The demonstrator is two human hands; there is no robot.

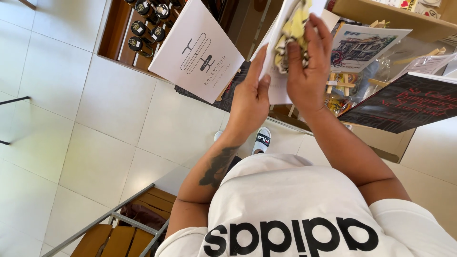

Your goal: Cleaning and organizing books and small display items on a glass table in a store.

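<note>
Cloth (294,29): yellow patterned, bunched against the white card (275,71), which we held above the wooden shelf (390,14).
Left hand (250,102): we cupped it behind the card's lower edge.
Right hand (307,66): our fingers pressed the cloth.
Progress: wiping seemingly midway; view unclear.

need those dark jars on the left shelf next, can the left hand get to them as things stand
Probably not at once: the left hand is pressed against the white sheet, and the tilted white card leans between it and the dark jars.

room: open tiled floor (109,133) to my left | blocked: white sign (197,47), dark board (404,102), wooden shelf (381,14) crowd ahead
</note>
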